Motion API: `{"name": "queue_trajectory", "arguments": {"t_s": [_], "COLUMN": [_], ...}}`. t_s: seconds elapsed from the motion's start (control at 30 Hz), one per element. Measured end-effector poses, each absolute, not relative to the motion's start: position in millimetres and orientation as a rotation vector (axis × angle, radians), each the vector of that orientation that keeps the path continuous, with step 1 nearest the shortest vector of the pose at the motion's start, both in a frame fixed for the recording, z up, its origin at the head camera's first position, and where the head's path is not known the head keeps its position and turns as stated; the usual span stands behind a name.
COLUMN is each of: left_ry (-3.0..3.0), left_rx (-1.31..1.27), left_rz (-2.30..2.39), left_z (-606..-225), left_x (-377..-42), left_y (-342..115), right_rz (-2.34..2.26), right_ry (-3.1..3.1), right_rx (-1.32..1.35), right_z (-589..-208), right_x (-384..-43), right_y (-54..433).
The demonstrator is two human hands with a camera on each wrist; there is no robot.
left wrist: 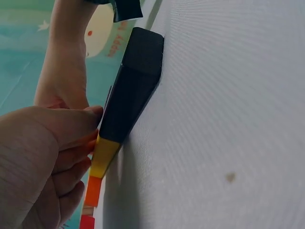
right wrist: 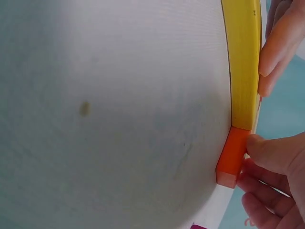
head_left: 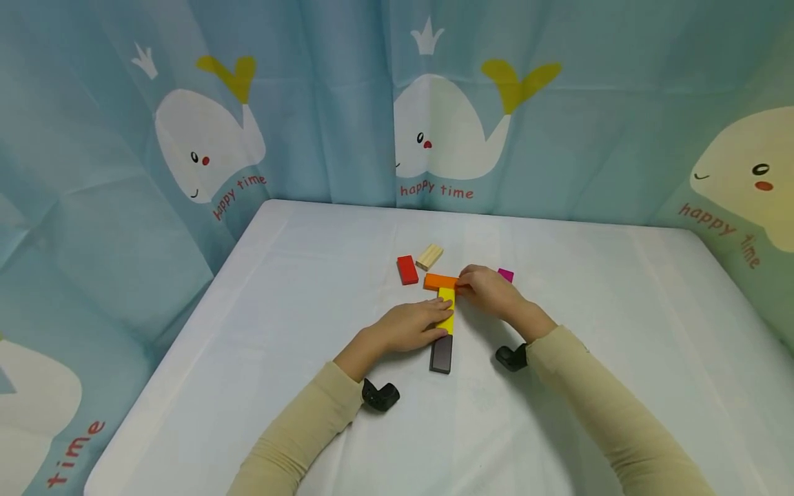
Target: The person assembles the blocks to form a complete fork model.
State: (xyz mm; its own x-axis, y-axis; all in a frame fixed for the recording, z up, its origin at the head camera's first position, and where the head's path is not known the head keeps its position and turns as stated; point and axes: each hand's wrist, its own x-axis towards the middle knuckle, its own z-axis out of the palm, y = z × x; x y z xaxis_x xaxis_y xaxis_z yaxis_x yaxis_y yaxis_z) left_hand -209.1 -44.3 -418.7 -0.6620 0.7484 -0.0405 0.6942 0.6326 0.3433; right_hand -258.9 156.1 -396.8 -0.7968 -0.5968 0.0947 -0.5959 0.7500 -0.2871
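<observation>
On the white table a dark block (head_left: pixel 441 355) and a yellow block (head_left: pixel 446 295) lie end to end in a line. An orange block (head_left: pixel 437 281) lies crosswise at the far end of the yellow one, touching it in the right wrist view. My left hand (head_left: pixel 412 325) rests its extended fingers on the yellow block, which they partly cover; its thumb lies at the dark block's near-side edge in the left wrist view. My right hand (head_left: pixel 493 291) pinches the right end of the orange block, thumb on top and fingers at the far side.
Beyond the orange block lie a red block (head_left: pixel 407 270) and a plain wooden block (head_left: pixel 429 256). A magenta block (head_left: pixel 506 275) shows partly behind my right hand. Black wrist-worn devices (head_left: pixel 381 395) hang under both sleeves. A blue curtain (head_left: pixel 335 103) with whales borders the table.
</observation>
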Motion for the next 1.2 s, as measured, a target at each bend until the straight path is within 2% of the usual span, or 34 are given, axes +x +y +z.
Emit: {"name": "queue_trajectory", "arguments": {"t_s": [0.73,1.2], "left_ry": [2.657,2.658], "left_rx": [1.167,1.129], "left_rz": [0.455,0.482], "left_z": [-412,-412], "left_x": [-213,-218], "left_y": [-42,-41], "right_rz": [-0.49,-0.502], "right_ry": [2.969,3.005], "right_rx": [-1.027,-0.886], "right_z": [-398,-392], "right_x": [-255,-257], "right_y": [157,169]}}
